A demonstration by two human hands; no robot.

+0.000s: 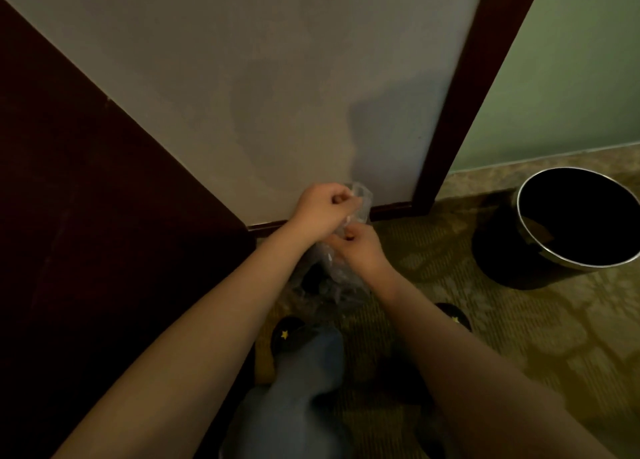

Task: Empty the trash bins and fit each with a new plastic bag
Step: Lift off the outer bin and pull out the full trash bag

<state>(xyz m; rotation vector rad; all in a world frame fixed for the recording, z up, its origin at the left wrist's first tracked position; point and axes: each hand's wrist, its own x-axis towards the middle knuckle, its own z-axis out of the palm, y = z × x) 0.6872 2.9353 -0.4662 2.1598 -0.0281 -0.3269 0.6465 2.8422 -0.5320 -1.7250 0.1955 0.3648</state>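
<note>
Left hand (323,209) is curled, its fingers clamped on the top of a clear bag (341,275) held above the carpet (519,337), in front of the wall (277,95). Right hand (360,247), just below, pinches the same gathered neck. Dark shapes show inside the bag, so it is probably the old liner being tied off, though that is uncertain. Well to the right, 1 bin (495,247) stands unlined, perhaps with a brown scrap inside. A new bag is not yet fitted.
</note>
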